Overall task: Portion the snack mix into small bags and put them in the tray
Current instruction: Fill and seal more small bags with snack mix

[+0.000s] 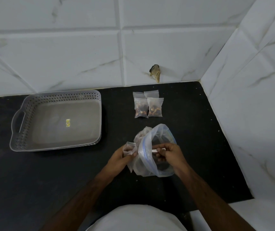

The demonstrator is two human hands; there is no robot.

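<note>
Left hand (123,157): pinching an empty small bag (129,148) at the large bag's nine o'clock edge. Right hand (168,155): fingers curling round a white scoop handle (158,150), reaching into the large bag (155,157) of snack mix lying on the black counter (200,130). Filled small bags (147,105): lying clustered at twelve o'clock of the large bag. Grey tray (56,120): sitting at ten o'clock, well apart.
</note>
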